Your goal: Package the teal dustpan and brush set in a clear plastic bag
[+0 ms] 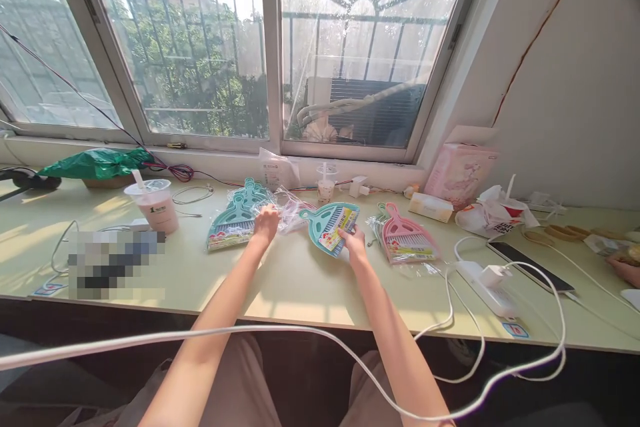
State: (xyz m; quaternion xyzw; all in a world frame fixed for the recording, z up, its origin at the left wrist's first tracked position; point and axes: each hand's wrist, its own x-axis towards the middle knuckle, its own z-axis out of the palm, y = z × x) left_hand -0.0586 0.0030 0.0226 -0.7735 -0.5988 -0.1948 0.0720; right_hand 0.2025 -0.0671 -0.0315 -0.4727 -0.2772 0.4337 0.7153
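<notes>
A teal dustpan with a brush set in it and a printed label card (331, 230) is tilted above the middle of the table. My right hand (354, 241) grips its lower right edge, thumb over the card. My left hand (267, 223) is closed at a crumpled clear plastic bag (293, 215), with film showing around the fingers. Left of that hand lies a stack of teal dustpan and brush sets (235, 220) in clear wrapping. To the right of my right hand, a pink dustpan and brush set (407, 237) lies in film, with a green handle showing behind it.
A lidded cup of pink drink (155, 207) stands at the left, a smaller cup (327, 183) at the back. A white power strip (487, 290) and a phone (530, 267) lie at the right. A white cable (300, 329) loops across in front of my arms.
</notes>
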